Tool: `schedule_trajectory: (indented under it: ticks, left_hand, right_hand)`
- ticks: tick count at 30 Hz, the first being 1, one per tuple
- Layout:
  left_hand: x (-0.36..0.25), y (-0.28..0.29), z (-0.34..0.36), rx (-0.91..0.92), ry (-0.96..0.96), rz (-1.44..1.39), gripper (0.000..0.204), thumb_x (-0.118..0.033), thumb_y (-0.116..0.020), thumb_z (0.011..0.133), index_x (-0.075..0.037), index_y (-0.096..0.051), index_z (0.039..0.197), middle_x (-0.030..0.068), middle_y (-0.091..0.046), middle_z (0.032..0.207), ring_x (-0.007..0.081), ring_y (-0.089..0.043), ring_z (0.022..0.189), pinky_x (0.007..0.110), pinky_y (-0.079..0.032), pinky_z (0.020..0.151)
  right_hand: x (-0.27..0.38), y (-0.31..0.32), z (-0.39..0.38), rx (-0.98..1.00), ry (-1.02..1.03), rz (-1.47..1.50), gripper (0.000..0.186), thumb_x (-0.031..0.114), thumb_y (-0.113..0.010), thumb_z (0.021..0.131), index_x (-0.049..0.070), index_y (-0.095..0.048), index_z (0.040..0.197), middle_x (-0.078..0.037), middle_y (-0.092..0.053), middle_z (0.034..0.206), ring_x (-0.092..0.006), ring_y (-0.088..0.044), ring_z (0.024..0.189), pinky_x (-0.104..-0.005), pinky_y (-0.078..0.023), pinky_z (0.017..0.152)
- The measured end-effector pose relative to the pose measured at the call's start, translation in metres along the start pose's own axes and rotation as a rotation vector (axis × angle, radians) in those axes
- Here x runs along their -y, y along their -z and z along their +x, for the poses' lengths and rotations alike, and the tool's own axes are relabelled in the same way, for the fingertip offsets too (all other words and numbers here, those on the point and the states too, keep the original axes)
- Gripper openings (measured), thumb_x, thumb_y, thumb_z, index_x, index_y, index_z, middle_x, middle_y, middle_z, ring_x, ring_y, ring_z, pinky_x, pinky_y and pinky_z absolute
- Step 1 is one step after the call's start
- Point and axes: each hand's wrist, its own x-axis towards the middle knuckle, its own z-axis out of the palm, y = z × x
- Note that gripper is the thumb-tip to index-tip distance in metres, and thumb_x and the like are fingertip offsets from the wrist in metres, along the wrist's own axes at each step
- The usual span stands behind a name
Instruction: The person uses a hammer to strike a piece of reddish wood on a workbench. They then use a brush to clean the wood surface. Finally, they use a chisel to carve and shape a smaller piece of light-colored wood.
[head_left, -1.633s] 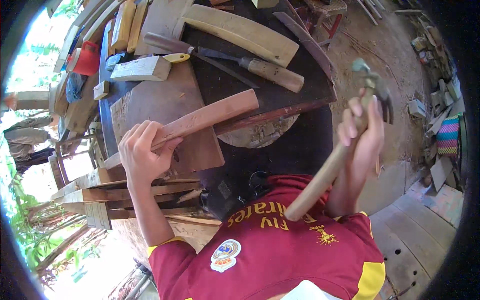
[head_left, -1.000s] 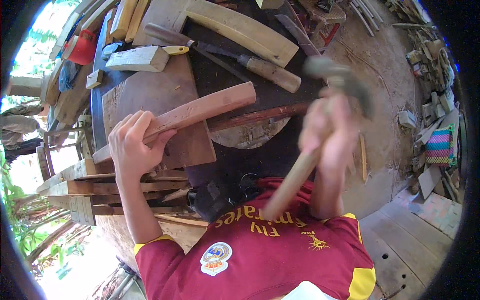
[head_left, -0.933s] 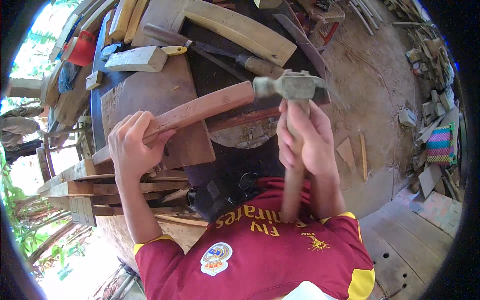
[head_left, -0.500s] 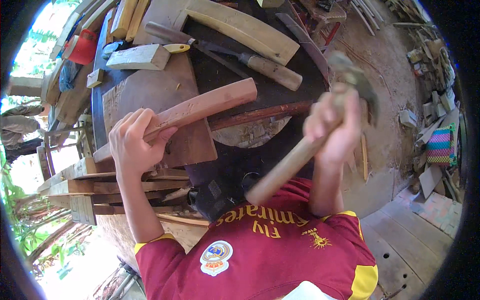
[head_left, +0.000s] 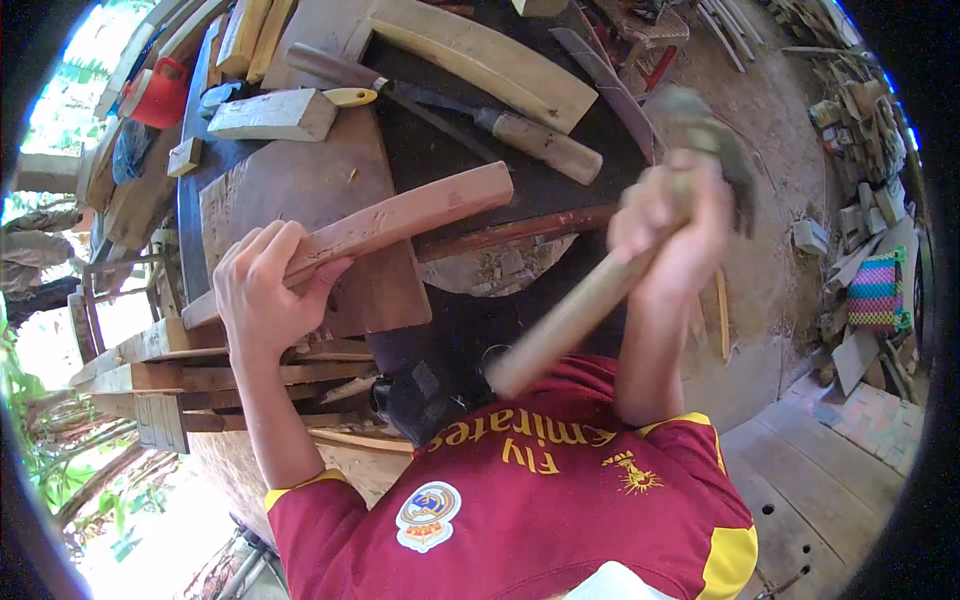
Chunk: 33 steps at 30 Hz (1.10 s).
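Observation:
My left hand [head_left: 268, 290] is closed around a long reddish-brown piece of wood [head_left: 420, 208], which slants up to the right over a flat brown board [head_left: 385, 295]. My right hand [head_left: 675, 225] grips the wooden handle [head_left: 570, 325] of a tool with a curved, dark metal head [head_left: 725, 150]. Motion smears that head, so I cannot tell whether it is a hammer or an adze. The tool is held up to the right of the wood, apart from it, with its handle end low by my shirt.
Beyond the wood lie wooden-handled chisels [head_left: 540, 145], a curved pale plank [head_left: 490, 65] and a whitish wood block [head_left: 275, 115]. A red container [head_left: 157, 93] stands at the far left. Stacked boards [head_left: 240, 378] are beside my left arm. A woven multicoloured basket [head_left: 875, 290] sits at the right.
The raised tool and my right hand have shifted slightly, with the hand a little higher. My left hand and the reddish wood stay nearly in place.

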Motion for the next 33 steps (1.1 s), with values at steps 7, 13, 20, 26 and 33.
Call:
schedule_trajectory:
  ticks: [7,13,20,26,33]
  left_hand:
    - [0.003,0.001,-0.004,-0.007,-0.025,0.013,0.044,-0.038,-0.080,0.069,-0.006,-0.050,0.072,0.0088,-0.050,0.066,0.0310,-0.054,0.063,0.040,-0.042,0.058]
    - [0.000,0.004,0.001,0.025,-0.006,-0.025,0.042,-0.030,-0.082,0.068,-0.002,-0.052,0.076,0.0137,-0.054,0.068,0.0366,-0.054,0.065,0.042,-0.043,0.058]
    - [0.001,0.003,-0.003,-0.013,-0.023,0.027,0.045,-0.039,-0.080,0.069,-0.005,-0.050,0.071,0.0085,-0.051,0.066,0.0310,-0.054,0.063,0.040,-0.042,0.058]
    - [0.002,0.001,-0.003,0.003,0.005,0.000,0.044,-0.038,-0.080,0.067,-0.006,-0.051,0.072,0.0084,-0.051,0.066,0.0310,-0.054,0.064,0.040,-0.043,0.058]
    - [0.000,-0.002,0.001,0.000,-0.015,0.012,0.043,-0.038,-0.080,0.067,-0.006,-0.052,0.073,0.0085,-0.051,0.067,0.0308,-0.055,0.065,0.040,-0.043,0.058]
  right_hand:
    - [0.018,0.003,-0.008,0.151,-0.262,-0.106,0.034,0.040,-0.040,0.103,0.006,-0.045,0.102,0.001,-0.040,0.054,-0.0100,-0.038,0.032,-0.0253,-0.033,0.025]
    - [0.015,0.021,0.013,0.026,0.050,0.021,0.035,0.045,-0.038,0.103,0.011,-0.046,0.103,0.003,-0.037,0.056,-0.0105,-0.039,0.038,-0.0278,-0.036,0.032]
    - [0.021,-0.007,0.007,0.451,-0.412,-0.594,0.030,0.036,-0.050,0.100,0.007,-0.053,0.093,0.003,-0.041,0.056,-0.0092,-0.039,0.034,-0.0252,-0.034,0.030]
    - [0.025,0.009,0.011,0.092,-0.006,-0.049,0.030,0.038,-0.043,0.103,0.009,-0.046,0.100,0.003,-0.037,0.056,-0.0087,-0.035,0.033,-0.0248,-0.034,0.029]
    - [-0.023,0.003,-0.031,0.350,-0.291,-0.446,0.021,0.030,-0.047,0.102,0.009,-0.049,0.096,0.000,-0.043,0.056,-0.0113,-0.041,0.036,-0.0285,-0.037,0.032]
